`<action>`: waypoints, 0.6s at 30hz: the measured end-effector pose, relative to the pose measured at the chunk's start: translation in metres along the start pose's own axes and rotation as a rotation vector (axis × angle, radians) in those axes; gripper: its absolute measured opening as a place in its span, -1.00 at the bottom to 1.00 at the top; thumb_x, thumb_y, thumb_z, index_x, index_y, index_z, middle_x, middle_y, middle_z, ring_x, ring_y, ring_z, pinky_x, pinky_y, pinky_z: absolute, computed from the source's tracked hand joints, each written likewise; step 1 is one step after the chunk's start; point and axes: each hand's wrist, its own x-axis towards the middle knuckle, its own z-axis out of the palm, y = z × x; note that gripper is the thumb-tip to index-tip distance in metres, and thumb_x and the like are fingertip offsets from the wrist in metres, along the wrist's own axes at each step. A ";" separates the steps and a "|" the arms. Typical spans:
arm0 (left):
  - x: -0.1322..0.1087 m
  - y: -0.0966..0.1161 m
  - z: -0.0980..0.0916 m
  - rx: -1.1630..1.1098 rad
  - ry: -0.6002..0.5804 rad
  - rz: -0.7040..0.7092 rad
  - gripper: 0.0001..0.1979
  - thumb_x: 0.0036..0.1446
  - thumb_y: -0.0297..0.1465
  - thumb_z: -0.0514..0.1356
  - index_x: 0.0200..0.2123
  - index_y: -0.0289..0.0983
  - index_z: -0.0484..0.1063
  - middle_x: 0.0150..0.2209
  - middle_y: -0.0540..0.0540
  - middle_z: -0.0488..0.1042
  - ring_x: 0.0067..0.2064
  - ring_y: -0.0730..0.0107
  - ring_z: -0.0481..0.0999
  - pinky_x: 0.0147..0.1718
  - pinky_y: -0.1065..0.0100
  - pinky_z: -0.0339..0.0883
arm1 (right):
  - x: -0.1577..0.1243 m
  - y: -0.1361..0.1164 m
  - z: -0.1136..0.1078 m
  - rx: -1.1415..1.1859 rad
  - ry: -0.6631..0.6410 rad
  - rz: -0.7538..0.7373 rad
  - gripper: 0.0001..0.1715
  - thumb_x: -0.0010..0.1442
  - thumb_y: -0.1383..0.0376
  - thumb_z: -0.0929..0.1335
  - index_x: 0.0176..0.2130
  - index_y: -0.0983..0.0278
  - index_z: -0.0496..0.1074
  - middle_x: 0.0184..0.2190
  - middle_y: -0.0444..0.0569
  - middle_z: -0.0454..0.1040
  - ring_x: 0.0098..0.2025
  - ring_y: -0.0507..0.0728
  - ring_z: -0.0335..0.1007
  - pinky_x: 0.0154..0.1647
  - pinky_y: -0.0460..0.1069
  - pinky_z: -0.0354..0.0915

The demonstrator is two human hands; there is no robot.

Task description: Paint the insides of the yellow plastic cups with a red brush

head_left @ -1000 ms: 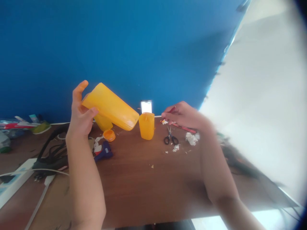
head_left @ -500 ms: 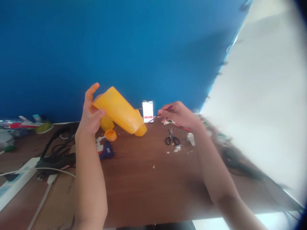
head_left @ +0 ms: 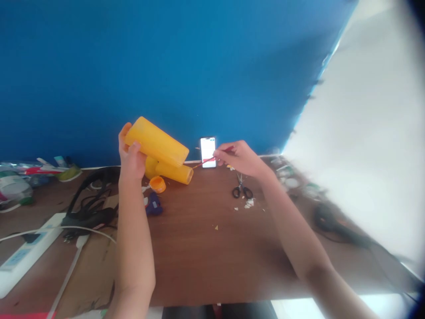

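Note:
My left hand point(head_left: 131, 155) is closed around the upper left end of a yellow painted object made of joined tubes point(head_left: 157, 141), held tilted above the table. A second, thinner yellow tube point(head_left: 175, 172) shows beneath the larger one, its open end facing right. In my right hand point(head_left: 234, 157) a thin red paintbrush point(head_left: 210, 158) is pinched, its tip at or very near that open end; contact cannot be made out. Below the tubes stands a small pot of orange-yellow paint point(head_left: 157, 184). Another yellow piece point(head_left: 151, 166) is partly hidden behind my left hand.
A lit phone point(head_left: 208, 152) leans near the blue wall. Black-handled scissors point(head_left: 242, 188) lie among white scraps point(head_left: 249, 203). A dark blue tool point(head_left: 154, 204) is beside my left forearm. Farther left are a power strip point(head_left: 31, 252), cables and a black strap point(head_left: 79, 190).
The yellow object has turned in my left hand, bringing the thinner tube's open end into view. The brush tip has shifted slightly left and down, staying near the tube's end.

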 end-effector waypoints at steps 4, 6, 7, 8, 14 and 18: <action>-0.002 -0.004 -0.008 -0.025 0.011 -0.056 -0.38 0.10 -0.12 0.31 0.20 -0.09 0.25 0.17 -0.08 0.42 0.20 0.18 0.41 0.08 0.14 0.40 | 0.001 -0.005 0.008 -0.032 -0.006 -0.028 -0.49 0.33 -0.02 0.26 -0.36 0.28 0.54 -0.45 -0.03 0.52 -0.45 0.03 0.36 -0.44 -0.04 0.12; -0.004 0.004 -0.008 0.035 -0.055 -0.074 -0.33 0.06 -0.11 0.34 0.22 -0.02 0.24 0.15 -0.06 0.44 0.24 0.12 0.38 0.11 0.13 0.39 | 0.001 -0.005 0.009 -0.006 -0.008 -0.017 -0.51 0.32 -0.02 0.26 -0.32 0.28 0.55 -0.43 -0.04 0.53 -0.45 0.03 0.36 -0.45 -0.04 0.11; -0.005 0.010 -0.007 0.063 -0.103 -0.092 -0.31 0.03 -0.10 0.35 0.22 0.02 0.23 0.15 -0.05 0.44 0.24 0.09 0.37 0.10 0.12 0.39 | 0.001 -0.005 0.009 0.004 -0.014 -0.016 -0.52 0.32 -0.01 0.27 -0.31 0.28 0.55 -0.43 -0.04 0.53 -0.44 0.03 0.36 -0.45 -0.04 0.11; -0.007 0.017 -0.005 0.088 -0.168 -0.123 -0.27 -0.01 -0.10 0.38 0.23 0.06 0.23 0.15 -0.05 0.43 0.24 0.04 0.38 0.09 0.10 0.41 | 0.001 -0.004 0.008 0.006 -0.022 -0.017 -0.53 0.32 -0.01 0.27 -0.31 0.27 0.56 -0.43 -0.04 0.54 -0.44 0.03 0.36 -0.44 -0.04 0.12; -0.019 0.038 0.027 0.337 -0.610 -0.355 -0.04 -0.19 -0.25 0.49 0.30 0.00 0.20 0.28 -0.18 0.28 0.22 -0.10 0.39 0.09 0.02 0.42 | -0.002 0.001 -0.008 -0.019 0.113 0.022 -0.53 0.30 -0.01 0.30 -0.32 0.29 0.55 -0.44 -0.02 0.54 -0.51 0.03 0.36 -0.48 -0.03 0.17; -0.037 0.020 0.051 0.424 -0.783 -0.462 -0.01 -0.18 -0.23 0.48 0.33 0.01 0.16 0.30 -0.21 0.26 0.22 -0.10 0.39 0.05 0.01 0.45 | -0.005 0.006 -0.025 0.035 0.229 0.007 -0.56 0.27 0.00 0.33 -0.35 0.30 0.55 -0.40 0.01 0.57 -0.42 0.08 0.46 -0.41 -0.03 0.30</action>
